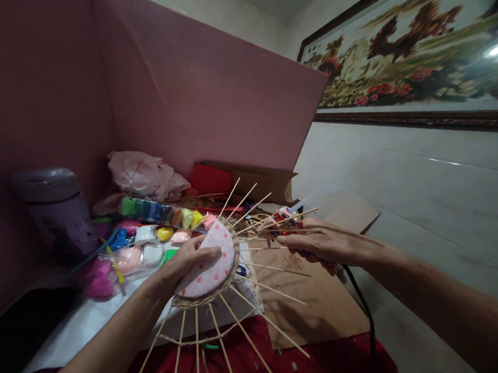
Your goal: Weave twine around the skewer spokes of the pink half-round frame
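Note:
My left hand (pixel 189 259) grips a round basket base (pixel 216 269), thumb lying on its pink cloth face with small red-orange prints. Twisted cord wraps the base's edge, and several thin wooden sticks (pixel 263 288) fan out from it. A loose strand of cord (pixel 218 338) hangs across the lower sticks. In my right hand (pixel 319 241) is a glue gun (pixel 281 218), with a small red light, a clear glue stick (pixel 322 186) poking from its back and a black cable. Its nozzle is near the upper right sticks; whether it touches the base I cannot tell.
Bags of coloured clay (pixel 144 245) lie on the left, beside a purple flask (pixel 57 211). A brown cardboard sheet (pixel 318 303) covers part of the red cloth (pixel 326 360). Pink panels (pixel 204 93) stand behind, and the glue gun's cable (pixel 370 318) drops over the right side.

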A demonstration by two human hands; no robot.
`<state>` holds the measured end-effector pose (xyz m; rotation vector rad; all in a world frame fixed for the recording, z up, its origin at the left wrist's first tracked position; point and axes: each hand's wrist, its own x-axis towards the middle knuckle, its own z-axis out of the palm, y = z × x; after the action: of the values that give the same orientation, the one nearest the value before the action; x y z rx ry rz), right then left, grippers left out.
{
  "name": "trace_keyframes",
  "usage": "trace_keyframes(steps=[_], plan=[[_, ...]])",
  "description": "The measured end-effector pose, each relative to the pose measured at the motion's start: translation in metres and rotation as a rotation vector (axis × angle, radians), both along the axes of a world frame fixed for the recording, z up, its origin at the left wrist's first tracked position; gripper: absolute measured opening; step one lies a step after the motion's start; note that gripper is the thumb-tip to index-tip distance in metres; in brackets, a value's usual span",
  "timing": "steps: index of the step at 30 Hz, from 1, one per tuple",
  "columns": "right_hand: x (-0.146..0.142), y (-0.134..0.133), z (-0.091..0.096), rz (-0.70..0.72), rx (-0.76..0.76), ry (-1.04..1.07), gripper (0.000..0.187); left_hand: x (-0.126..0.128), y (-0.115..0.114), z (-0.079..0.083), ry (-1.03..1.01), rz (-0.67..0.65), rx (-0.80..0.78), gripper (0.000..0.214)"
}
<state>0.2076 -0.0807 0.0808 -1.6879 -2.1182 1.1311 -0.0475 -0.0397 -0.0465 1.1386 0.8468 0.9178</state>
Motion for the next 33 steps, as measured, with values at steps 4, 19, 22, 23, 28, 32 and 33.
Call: trace_keyframes(steps=[4, 19, 22, 23, 28, 32, 33], plan=[[0.0007, -0.0007, 0.0, 0.004, 0.003, 0.013, 0.042, -0.0005, -0.0002, -0.0014, -0.009, 0.001, 0.004, 0.038], [-0.0017, -0.0004, -0.0002, -0.024, 0.009, -0.017, 0.043, -0.0016, 0.0011, -0.0042, -0.033, -0.014, 0.01, 0.032], [-0.0021, -0.0002, -0.0003, -0.021, 0.03, 0.003, 0.042, -0.0017, 0.0, -0.0032, -0.031, 0.001, 0.012, 0.033], [-0.0019, -0.0003, -0.0002, -0.018, 0.041, 0.017, 0.041, -0.0017, -0.0004, -0.0027, -0.028, 0.009, 0.006, 0.033], [0.0014, -0.0023, 0.0012, -0.029, 0.083, 0.077, 0.037, -0.0016, -0.0006, -0.0013, -0.029, 0.008, 0.003, 0.032], [0.0043, -0.0043, 0.0021, -0.092, 0.103, 0.13, 0.035, -0.0016, 0.0011, -0.0026, -0.032, 0.008, 0.008, 0.034], [0.0047, -0.0048, 0.0022, -0.101, 0.111, 0.146, 0.035, -0.0017, 0.0015, -0.0031, -0.033, 0.009, 0.006, 0.034]])
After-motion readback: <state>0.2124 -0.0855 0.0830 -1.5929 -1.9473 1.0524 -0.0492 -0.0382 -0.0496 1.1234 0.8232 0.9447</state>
